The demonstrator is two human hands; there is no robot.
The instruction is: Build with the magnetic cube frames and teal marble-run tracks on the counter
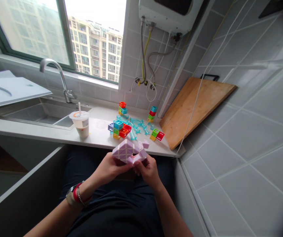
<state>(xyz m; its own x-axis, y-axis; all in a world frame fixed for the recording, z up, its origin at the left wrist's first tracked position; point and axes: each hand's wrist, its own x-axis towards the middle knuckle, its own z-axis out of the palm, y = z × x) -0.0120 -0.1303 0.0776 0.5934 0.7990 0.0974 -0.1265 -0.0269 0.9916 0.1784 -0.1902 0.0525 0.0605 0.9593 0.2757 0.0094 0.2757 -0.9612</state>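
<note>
A pale purple and white folding snake puzzle (125,150) is held up in front of the counter's edge. My left hand (111,167) is closed around its bulky, folded end. The fingers of my right hand (148,169) pinch the looser, bent segments on the right. Just beyond the puzzle, a cluster of coloured open-frame cubes (119,128) sits on the counter. Farther right lie a green, red and yellow cube group (156,134) and a short cube stack (152,114). The undersides of both hands' grips are partly hidden.
Several teal plastic connector pieces (137,124) are scattered over the white counter (98,122). A lidded drink cup with a straw (81,124) stands left of the cubes. Behind it are a sink (50,112) and tap (61,77). A wooden board (193,108) leans at the right wall.
</note>
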